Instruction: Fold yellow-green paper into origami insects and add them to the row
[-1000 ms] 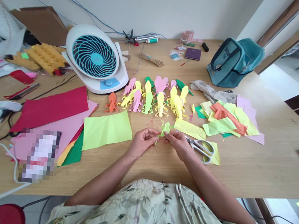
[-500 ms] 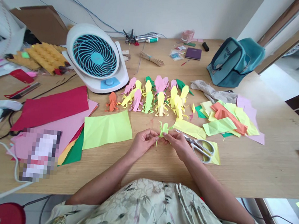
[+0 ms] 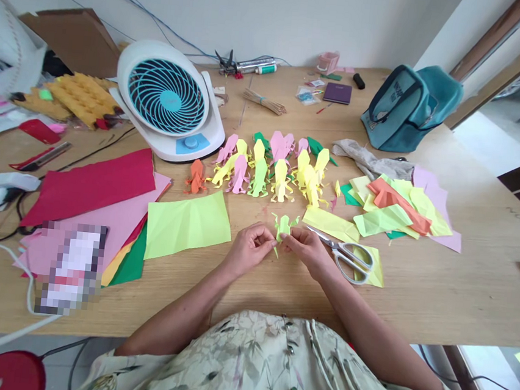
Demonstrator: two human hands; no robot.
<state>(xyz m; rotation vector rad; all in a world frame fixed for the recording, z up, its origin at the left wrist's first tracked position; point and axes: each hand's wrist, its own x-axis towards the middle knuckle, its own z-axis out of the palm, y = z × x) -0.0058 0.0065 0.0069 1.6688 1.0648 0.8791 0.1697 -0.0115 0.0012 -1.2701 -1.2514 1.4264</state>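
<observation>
A small light green folded paper figure (image 3: pixel 283 225) with thin limbs is held between my hands over the table. My left hand (image 3: pixel 254 246) pinches its lower left part with closed fingertips. The fingers of my right hand (image 3: pixel 305 246) are closed on its right side. Scissors (image 3: pixel 348 255) with pale handles lie just right of my right hand, partly over yellow paper (image 3: pixel 376 270). Beyond my hands stand several folded paper figures in rows, among them an orange one (image 3: pixel 196 176), a pink one (image 3: pixel 238 174) and a yellow one (image 3: pixel 281 182).
A light green sheet (image 3: pixel 188 225) and a red sheet (image 3: pixel 92 188) on stacked paper lie left. A white fan (image 3: pixel 161 96) stands behind them. At the right are loose coloured papers (image 3: pixel 396 208), a grey cloth (image 3: pixel 373 162) and a teal bag (image 3: pixel 410 111).
The green figure has turned slightly and shifted a little left between my fingers, its upper limbs now spread to both sides. Both hands keep their pinch.
</observation>
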